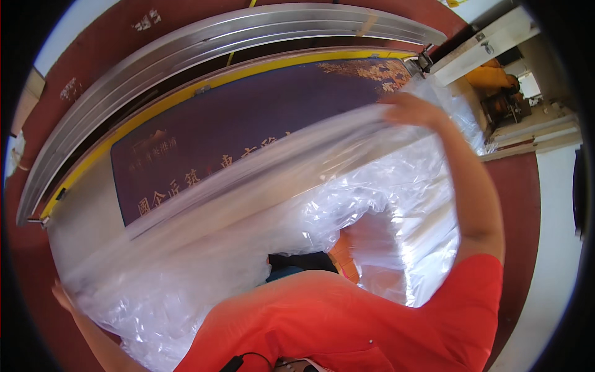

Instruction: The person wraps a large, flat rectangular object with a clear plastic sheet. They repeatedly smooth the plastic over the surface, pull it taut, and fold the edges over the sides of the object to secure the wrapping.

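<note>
In the head view, the plastic sheet [158,304] — likely light, slippery, best taken by its corners — covers the dark panel [248,102]'s near edge, the right hand [415,111] nearly closed on it, the left hand [62,296]'s grip too blurred to tell.

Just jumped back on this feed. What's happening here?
A person in a red shirt is handling a clear plastic sheet with arms spread wide. The right hand grips its edge at the far right; the left hand is at its near left corner, its grip too blurred to tell. The sheet is across the near part of a dark panel with gold lettering, leaving the far part uncovered.
</note>
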Motion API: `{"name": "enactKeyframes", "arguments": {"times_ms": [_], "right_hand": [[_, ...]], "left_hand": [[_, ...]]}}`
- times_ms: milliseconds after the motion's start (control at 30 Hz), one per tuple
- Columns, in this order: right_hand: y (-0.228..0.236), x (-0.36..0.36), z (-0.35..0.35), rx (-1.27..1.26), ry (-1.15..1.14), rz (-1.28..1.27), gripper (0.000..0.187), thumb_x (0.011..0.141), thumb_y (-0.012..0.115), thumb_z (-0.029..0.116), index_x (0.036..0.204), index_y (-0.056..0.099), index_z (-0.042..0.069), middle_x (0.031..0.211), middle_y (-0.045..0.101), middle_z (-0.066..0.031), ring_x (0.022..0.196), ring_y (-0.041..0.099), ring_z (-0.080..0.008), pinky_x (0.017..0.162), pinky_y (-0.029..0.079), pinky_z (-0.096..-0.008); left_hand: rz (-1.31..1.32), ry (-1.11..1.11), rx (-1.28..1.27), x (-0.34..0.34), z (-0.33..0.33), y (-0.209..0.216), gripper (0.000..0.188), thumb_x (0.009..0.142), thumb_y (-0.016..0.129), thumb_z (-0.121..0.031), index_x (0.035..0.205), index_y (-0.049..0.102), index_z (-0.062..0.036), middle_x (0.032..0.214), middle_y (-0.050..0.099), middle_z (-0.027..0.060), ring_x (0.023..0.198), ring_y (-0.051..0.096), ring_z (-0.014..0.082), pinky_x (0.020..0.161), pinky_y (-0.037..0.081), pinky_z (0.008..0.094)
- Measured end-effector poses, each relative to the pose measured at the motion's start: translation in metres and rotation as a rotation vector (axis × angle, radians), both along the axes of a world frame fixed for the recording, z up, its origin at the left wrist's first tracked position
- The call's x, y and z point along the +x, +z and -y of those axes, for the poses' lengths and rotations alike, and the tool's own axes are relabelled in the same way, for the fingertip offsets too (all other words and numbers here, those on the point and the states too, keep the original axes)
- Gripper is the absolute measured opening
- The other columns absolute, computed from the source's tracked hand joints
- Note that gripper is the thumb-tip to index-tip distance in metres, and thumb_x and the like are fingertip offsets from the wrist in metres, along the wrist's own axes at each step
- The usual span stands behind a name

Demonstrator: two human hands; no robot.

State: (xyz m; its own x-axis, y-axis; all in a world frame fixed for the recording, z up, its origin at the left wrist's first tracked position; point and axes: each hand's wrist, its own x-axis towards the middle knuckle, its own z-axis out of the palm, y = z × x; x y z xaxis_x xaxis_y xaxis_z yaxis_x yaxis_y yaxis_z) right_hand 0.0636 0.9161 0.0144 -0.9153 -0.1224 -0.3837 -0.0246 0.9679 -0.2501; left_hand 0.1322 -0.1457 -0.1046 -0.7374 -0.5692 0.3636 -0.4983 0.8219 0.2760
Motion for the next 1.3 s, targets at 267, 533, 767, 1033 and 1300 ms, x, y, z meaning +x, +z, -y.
{"name": "enactKeyframes", "arguments": {"times_ms": [267, 533, 767, 1033, 1300], "right_hand": [[0.139, 0.052, -0.006, 0.308, 0.197, -1.378, 0.039, 0.078, 0.047, 0.026, 0.109, 0.045, 0.002, 0.109, 0.048, -0.0115, 0.099, 0.046, -0.0278, 0.083, 0.037, -0.0378], [-0.081, 0.077, -0.124, 0.420, -0.974, -0.195, 0.047, 0.084, 0.037, 0.035, 0.124, 0.031, 0.011, 0.124, 0.034, -0.0140, 0.114, 0.029, -0.0370, 0.094, 0.023, -0.0441], [-0.086, 0.086, -0.041, 0.291, -0.301, -0.766, 0.042, 0.083, 0.041, 0.028, 0.119, 0.036, 0.007, 0.122, 0.036, -0.0123, 0.115, 0.029, -0.0318, 0.094, 0.020, -0.0398], [-0.063, 0.019, 0.037, 0.209, -0.091, -0.657, 0.039, 0.085, 0.034, 0.030, 0.115, 0.041, 0.007, 0.116, 0.041, -0.0120, 0.112, 0.032, -0.0297, 0.093, 0.022, -0.0390], [-0.092, -0.055, -0.083, 0.484, -0.235, -0.587, 0.043, 0.086, 0.034, 0.036, 0.118, 0.040, 0.007, 0.120, 0.040, -0.0116, 0.111, 0.037, -0.0262, 0.091, 0.029, -0.0327]], "left_hand": [[0.025, -0.249, -0.184, -0.205, -0.122, -0.032, 0.033, 0.084, 0.039, -0.031, 0.096, 0.044, -0.0010, 0.087, 0.052, 0.0189, 0.081, 0.052, 0.0340, 0.067, 0.040, 0.0397], [0.088, -0.428, -0.538, -0.132, 0.008, -0.053, 0.042, 0.083, 0.040, -0.026, 0.117, 0.034, -0.0028, 0.105, 0.048, 0.0225, 0.092, 0.048, 0.0378, 0.075, 0.040, 0.0411], [0.323, -0.121, -0.523, -0.151, -0.013, -0.065, 0.036, 0.083, 0.039, -0.028, 0.108, 0.039, -0.0015, 0.098, 0.049, 0.0238, 0.090, 0.049, 0.0375, 0.073, 0.040, 0.0412], [0.268, -0.040, -0.285, -0.164, -0.053, -0.054, 0.037, 0.083, 0.037, -0.036, 0.103, 0.041, -0.0059, 0.098, 0.051, 0.0210, 0.089, 0.049, 0.0380, 0.070, 0.040, 0.0446], [0.064, -0.225, -0.436, -0.142, -0.127, -0.042, 0.033, 0.081, 0.040, -0.036, 0.104, 0.044, -0.0130, 0.098, 0.054, 0.0163, 0.091, 0.052, 0.0336, 0.073, 0.040, 0.0434]]}}
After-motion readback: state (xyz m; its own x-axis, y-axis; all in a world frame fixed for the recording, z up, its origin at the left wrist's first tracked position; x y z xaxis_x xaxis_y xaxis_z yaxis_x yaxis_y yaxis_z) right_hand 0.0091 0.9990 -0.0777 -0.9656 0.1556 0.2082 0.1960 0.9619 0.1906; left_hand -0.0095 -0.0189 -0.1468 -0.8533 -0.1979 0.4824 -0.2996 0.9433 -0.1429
